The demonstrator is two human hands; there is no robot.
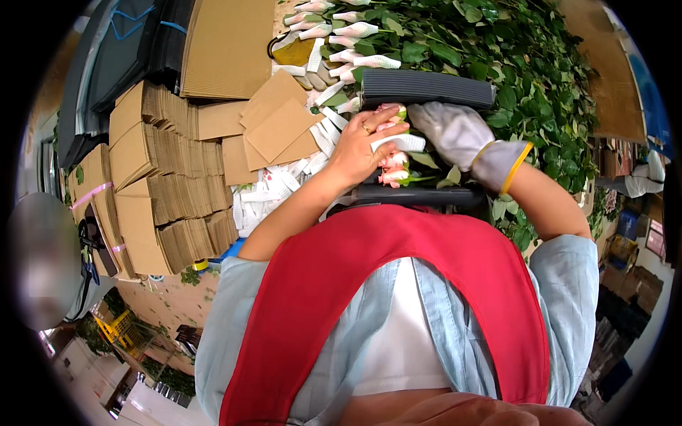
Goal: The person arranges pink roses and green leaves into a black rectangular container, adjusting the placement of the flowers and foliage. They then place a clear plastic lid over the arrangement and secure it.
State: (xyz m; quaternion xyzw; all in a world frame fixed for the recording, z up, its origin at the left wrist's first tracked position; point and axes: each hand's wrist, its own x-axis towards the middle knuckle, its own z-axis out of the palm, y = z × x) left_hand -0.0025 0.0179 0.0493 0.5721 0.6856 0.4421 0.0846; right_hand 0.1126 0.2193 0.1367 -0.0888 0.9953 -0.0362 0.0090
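Pink roses (394,176) lie side by side between two dark ribbed pads, one far (426,88) and one close to my body (426,195). My left hand (361,148), bare and with a ring, reaches over the rose heads. Its thumb and fingers close on a white mesh sleeve (401,143). On the right, my right hand (455,135) wears a pale grey glove with a yellow cuff edge. Its gloved fingers are bent together beside the rose heads, over the leaves; what they grip is hidden.
Leafy rose stems (526,78) cover the far right of the table. Roses in white sleeves (355,30) lie beyond the far pad. Loose white sleeves (273,190), flat cardboard pieces (280,128) and stacked folded cardboard (170,177) are to the left.
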